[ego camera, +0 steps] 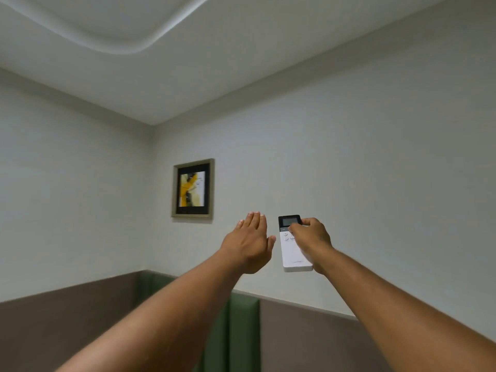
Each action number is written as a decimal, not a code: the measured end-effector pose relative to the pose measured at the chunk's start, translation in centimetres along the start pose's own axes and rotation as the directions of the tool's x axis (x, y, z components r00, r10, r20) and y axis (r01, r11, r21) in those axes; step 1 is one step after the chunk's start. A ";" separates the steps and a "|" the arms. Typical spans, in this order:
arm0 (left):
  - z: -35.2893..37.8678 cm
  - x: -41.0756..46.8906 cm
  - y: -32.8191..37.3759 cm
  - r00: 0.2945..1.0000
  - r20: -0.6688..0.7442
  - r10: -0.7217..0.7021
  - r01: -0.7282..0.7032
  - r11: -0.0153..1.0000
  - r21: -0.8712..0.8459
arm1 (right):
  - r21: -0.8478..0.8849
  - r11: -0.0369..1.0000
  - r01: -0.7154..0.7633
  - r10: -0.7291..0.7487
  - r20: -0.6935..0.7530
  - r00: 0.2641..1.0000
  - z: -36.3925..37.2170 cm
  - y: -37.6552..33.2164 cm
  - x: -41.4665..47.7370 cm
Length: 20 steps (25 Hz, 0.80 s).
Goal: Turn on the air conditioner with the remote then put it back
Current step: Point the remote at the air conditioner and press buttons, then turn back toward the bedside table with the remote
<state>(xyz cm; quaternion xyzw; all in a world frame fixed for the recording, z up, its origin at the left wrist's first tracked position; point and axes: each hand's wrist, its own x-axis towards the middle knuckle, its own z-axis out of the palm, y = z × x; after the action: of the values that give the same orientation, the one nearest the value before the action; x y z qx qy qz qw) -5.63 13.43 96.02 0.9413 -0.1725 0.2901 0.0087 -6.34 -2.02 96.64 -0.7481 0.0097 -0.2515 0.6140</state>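
A white remote [292, 253] with a dark screen at its top is held upright in front of the pale wall. My right hand [311, 238] is shut on the remote from its right side, with the thumb lying over the buttons just below the screen. My left hand [251, 241] is raised beside it, a little to the left, flat with fingers together and holding nothing. The two hands do not touch. No air conditioner is in view.
A framed yellow and black picture [192, 188] hangs on the wall left of the hands. Below runs a brown padded panel [67, 318] with a green padded section [241, 331] in the corner. A curved ceiling recess [120, 28] is overhead.
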 end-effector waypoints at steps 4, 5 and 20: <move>0.4 4.0 6.7 0.991 -0.043 0.125 -0.128 0.989 -0.079 | -0.027 1.000 0.002 -0.005 -0.120 0.993 -7.0 1.1 2.2; 0.4 4.7 8.0 0.988 -0.052 0.145 -0.150 0.984 -0.096 | -0.036 0.999 -0.002 -0.004 -0.144 0.990 -8.3 1.3 2.6; 8.1 8.3 14.9 0.955 0.023 0.295 -0.285 0.936 -0.207 | -0.121 0.989 -0.088 0.056 -0.247 0.967 -13.6 6.3 1.5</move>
<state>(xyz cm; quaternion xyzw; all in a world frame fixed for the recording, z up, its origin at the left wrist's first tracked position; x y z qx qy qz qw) 0.27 -4.18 92.65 0.9073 -0.3381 0.2436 0.0565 -8.43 -16.48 93.04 -0.7497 0.1287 -0.3173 0.5664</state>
